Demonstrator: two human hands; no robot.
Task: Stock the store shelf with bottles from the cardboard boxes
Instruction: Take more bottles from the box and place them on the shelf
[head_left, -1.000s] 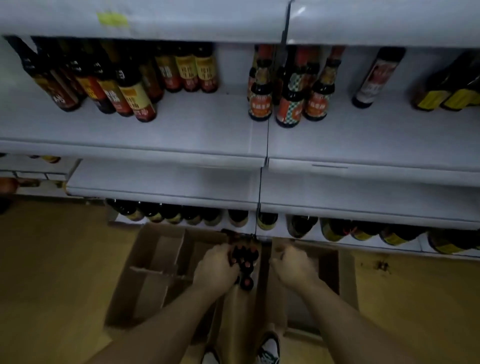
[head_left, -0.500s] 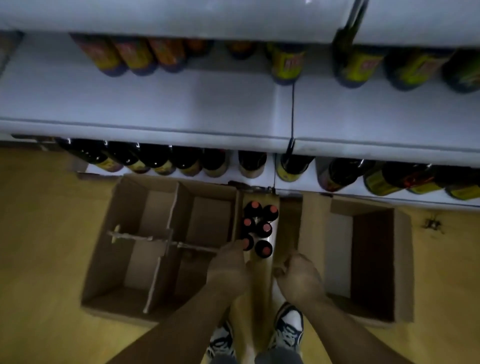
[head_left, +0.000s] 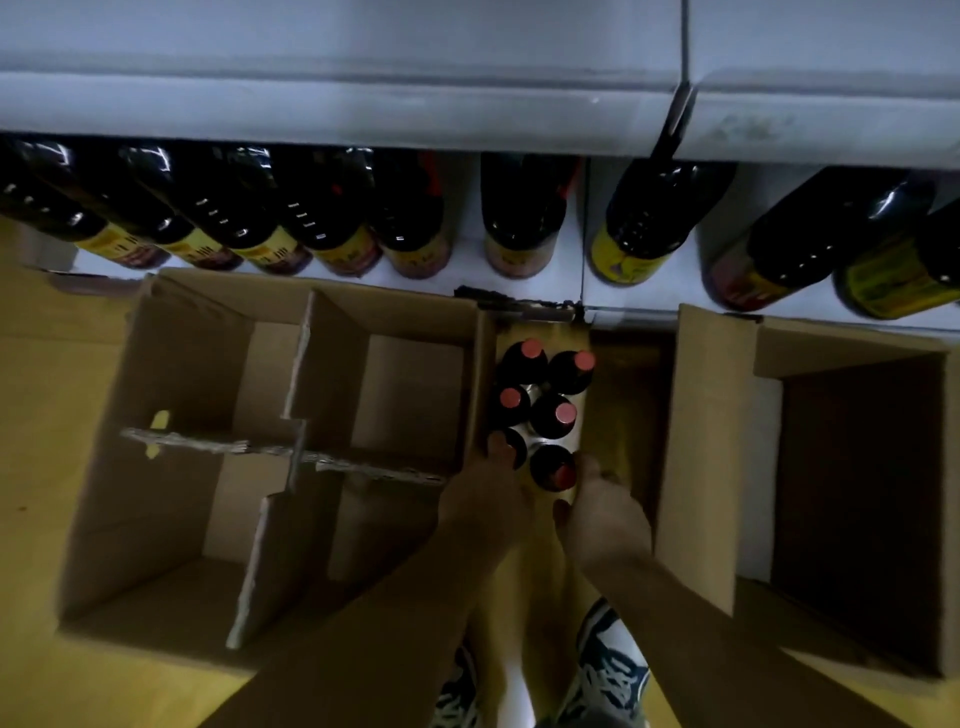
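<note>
1. Yellow flooring (head_left: 62, 415) is seen below a grey shelf (head_left: 363, 104); six red-capped bottles (head_left: 553, 415) are bunched between a divided cardboard box (head_left: 156, 364) and a second box (head_left: 701, 441).
2. The nearest bottles are gripped by the left hand (head_left: 483, 499) and right hand (head_left: 605, 514), fingers curled round them.
3. Heavy, slick, breakable glass is judged likely; bodies should be held, not caps.
4. Yellow labels on stocked bottles (head_left: 524, 218) are too blurred to be read.

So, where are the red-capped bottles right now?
In the head view, the red-capped bottles stand at centre, in the gap between the divided box on their left and the open box on their right, just before the bottom shelf.
</note>
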